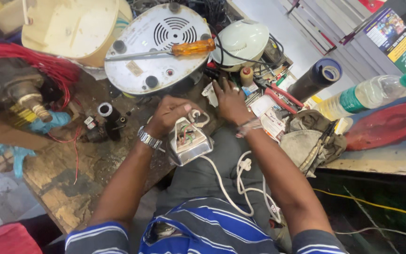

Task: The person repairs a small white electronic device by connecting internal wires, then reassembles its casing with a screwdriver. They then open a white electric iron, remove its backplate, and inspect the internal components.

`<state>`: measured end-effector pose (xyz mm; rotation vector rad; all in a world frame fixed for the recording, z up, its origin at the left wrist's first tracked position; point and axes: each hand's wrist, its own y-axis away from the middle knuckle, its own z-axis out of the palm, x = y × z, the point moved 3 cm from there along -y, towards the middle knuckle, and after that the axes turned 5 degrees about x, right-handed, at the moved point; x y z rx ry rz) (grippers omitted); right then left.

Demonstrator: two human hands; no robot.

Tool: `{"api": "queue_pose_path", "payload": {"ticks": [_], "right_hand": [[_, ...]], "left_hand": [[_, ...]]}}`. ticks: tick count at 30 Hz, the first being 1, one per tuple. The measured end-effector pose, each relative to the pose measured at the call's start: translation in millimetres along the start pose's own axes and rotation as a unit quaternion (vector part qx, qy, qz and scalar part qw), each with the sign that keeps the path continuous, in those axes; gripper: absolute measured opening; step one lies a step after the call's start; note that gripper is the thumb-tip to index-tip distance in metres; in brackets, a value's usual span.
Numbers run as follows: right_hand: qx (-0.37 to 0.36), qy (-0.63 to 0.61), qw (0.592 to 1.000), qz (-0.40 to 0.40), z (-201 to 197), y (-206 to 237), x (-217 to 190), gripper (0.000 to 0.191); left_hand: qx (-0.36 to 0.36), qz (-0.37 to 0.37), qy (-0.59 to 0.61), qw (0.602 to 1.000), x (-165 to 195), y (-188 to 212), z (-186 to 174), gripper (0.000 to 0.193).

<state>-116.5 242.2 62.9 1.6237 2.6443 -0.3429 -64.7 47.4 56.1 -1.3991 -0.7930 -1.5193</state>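
Counting outward from the opened metal appliance (pixel 189 141) on the person's lap, of which there is one: two hands, the left hand (pixel 170 115) on its upper edge and the right hand (pixel 231 101) just above it on the bench. One wristwatch (pixel 148 138) beside it. One white power cord (pixel 240 181) trailing below it. Above it, one round grey appliance base (pixel 156 47) turned upside down, with one orange-handled screwdriver (pixel 175 51) lying across it. One pale dome-shaped housing (pixel 244 41) up and to the right. One pair of red-handled pliers (pixel 283 96) to the right. One dark roll (pixel 316 77) and one clear plastic bottle (pixel 367 94) farther right. One bundle of red wires (pixel 38 61) far to the left.
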Motion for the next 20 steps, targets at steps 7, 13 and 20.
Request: {"api": "queue_pose_path", "payload": {"ticks": [7,13,20], "right_hand": [[0.039,-0.433,0.897,-0.078,-56.4,40.3,-27.6,0.060],[0.053,-0.452,0.883,-0.115,-43.9,42.0,-22.4,0.034],[-0.083,-0.377,0.922,0.016,-34.4,51.2,12.2,0.031]], "left_hand": [[0.027,0.061,-0.056,0.996,3.1,-8.9,8.0,0.035],[0.042,0.103,-0.057,0.992,0.8,-10.5,5.5,0.035],[-0.009,-0.003,-0.121,0.993,-14.9,-11.7,-7.3,0.040]]}}
